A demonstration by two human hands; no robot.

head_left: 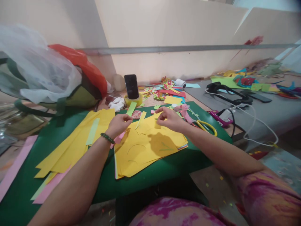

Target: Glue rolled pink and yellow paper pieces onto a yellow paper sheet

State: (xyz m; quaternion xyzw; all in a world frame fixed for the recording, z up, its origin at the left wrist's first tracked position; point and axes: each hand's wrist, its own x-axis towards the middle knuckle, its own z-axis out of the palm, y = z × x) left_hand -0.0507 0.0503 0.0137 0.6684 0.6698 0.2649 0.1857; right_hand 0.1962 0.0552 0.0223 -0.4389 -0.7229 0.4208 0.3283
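My left fingers [127,118] pinch a flat light-green paper strip [131,108]; my right fingers [164,110] curl, whether gripping I cannot tell; yellow sheets [141,157] lie stacked below on the smooth green tabletop [169,171].

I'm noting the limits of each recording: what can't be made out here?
All in the head view:
Left hand: its curled fingers obscure whether it grips the light-green strip.
Right hand: its fingers partly hide the small yellow piece, leaving any grip unclear.
Yellow paper stack: the top hides most sheets beneath.
Olive bag: cut off by the left edge.
Phone: screen too dark and small to read.
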